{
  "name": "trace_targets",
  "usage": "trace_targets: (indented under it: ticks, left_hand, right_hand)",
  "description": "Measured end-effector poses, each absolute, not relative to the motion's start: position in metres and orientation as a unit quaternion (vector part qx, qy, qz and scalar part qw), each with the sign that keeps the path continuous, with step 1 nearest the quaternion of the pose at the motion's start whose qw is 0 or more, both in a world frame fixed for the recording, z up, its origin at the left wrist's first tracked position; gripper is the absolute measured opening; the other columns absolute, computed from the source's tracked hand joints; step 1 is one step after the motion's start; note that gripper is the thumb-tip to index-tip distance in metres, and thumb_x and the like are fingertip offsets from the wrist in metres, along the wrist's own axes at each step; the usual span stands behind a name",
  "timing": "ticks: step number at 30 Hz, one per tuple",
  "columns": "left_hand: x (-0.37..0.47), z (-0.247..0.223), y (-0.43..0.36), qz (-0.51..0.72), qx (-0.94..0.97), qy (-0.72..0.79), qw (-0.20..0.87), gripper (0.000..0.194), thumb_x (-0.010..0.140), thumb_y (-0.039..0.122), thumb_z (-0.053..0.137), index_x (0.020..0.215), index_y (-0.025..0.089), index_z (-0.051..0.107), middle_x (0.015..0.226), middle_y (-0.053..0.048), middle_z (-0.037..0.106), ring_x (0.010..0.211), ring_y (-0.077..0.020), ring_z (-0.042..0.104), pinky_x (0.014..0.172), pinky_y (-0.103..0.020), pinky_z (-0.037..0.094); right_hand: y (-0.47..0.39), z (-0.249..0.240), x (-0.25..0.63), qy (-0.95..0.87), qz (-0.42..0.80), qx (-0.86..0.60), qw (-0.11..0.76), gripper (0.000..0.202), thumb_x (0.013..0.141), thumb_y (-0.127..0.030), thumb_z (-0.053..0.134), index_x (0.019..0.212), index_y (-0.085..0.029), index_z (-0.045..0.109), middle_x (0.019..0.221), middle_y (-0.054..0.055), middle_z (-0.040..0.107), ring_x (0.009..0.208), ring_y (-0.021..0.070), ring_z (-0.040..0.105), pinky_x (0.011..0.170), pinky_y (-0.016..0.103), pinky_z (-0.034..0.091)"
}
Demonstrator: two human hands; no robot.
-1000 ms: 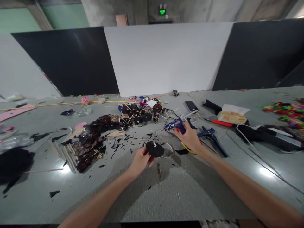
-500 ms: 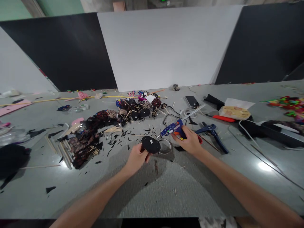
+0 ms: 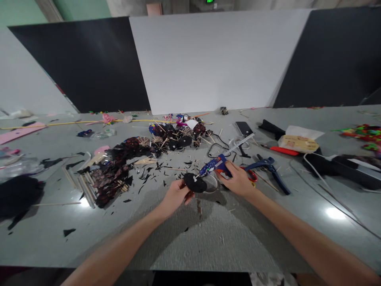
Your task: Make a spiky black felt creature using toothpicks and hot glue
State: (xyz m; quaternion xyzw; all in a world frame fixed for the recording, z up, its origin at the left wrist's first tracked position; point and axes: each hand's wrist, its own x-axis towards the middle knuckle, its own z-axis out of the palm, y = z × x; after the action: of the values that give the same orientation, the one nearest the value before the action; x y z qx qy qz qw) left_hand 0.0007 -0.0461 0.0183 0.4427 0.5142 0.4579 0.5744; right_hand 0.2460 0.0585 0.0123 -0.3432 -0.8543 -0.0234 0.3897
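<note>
My left hand (image 3: 177, 194) is closed on the edge of a black disc (image 3: 196, 184), which is tilted and has a small whitish spot near its middle. My right hand (image 3: 236, 178) is wrapped round the handle of a blue glue gun (image 3: 214, 164). The gun's nozzle is at the whitish spot on the disc, and a long clear glue stick (image 3: 239, 143) runs out of its back. Behind the disc and below the gun, a round ring-like item (image 3: 211, 183) sits on the table, partly hidden.
Dark crumpled pieces (image 3: 108, 178) and stick bundles lie left of centre among black scraps. Blue-handled pliers (image 3: 272, 171), red-handled scissors (image 3: 252, 176), a phone (image 3: 244, 128), a red cutter (image 3: 284, 151) and a wipes pack (image 3: 298, 143) lie to the right. Upright panels (image 3: 214, 59) stand behind.
The glue gun's nozzle has come from beside the disc to the whitish spot on it. The disc is now tilted differently in my left hand. The view has shifted slightly.
</note>
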Motion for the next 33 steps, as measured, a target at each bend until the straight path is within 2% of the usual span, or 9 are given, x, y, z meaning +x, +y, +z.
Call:
trace_targets:
  ticks: [10,16,25,33]
  left_hand:
    - [0.0,0.021,-0.046,0.461,0.43,0.499,0.595,0.041,0.079,0.054,0.07,0.07,0.017,0.055,0.056,0.003,0.057,0.039,-0.0047,0.037,0.043,-0.021,0.026]
    - [0.0,0.023,-0.047,0.456,0.434,0.494,0.6,0.04,0.08,0.054,0.07,0.07,0.017,0.056,0.057,0.003,0.057,0.039,-0.0046,0.036,0.043,-0.022,0.025]
    - [-0.001,0.021,-0.046,0.459,0.436,0.489,0.6,0.04,0.081,0.053,0.069,0.07,0.017,0.055,0.055,0.003,0.056,0.039,-0.0044,0.035,0.044,-0.021,0.023]
    - [-0.001,0.02,-0.046,0.46,0.427,0.491,0.604,0.04,0.079,0.053,0.071,0.07,0.017,0.055,0.056,0.003,0.056,0.04,-0.0041,0.034,0.043,-0.021,0.022]
  right_hand:
    - [0.062,0.006,0.248,-0.848,-0.027,-0.353,0.395,0.016,0.097,-0.033,0.064,0.106,-0.021,0.06,0.095,0.008,0.07,0.087,0.025,0.07,0.08,0.035,0.056]
    - [0.062,0.007,0.248,-0.854,-0.019,-0.346,0.388,0.016,0.097,-0.031,0.063,0.109,-0.02,0.061,0.099,0.009,0.071,0.09,0.0257,0.071,0.082,0.035,0.057]
    - [0.062,0.004,0.25,-0.859,-0.025,-0.339,0.382,0.028,0.097,-0.029,0.062,0.123,-0.02,0.062,0.111,0.012,0.073,0.102,0.0279,0.073,0.091,0.038,0.06]
    - [0.065,0.001,0.25,-0.859,-0.027,-0.335,0.386,0.027,0.098,-0.03,0.061,0.121,-0.018,0.064,0.112,0.014,0.074,0.105,0.0295,0.073,0.094,0.042,0.06]
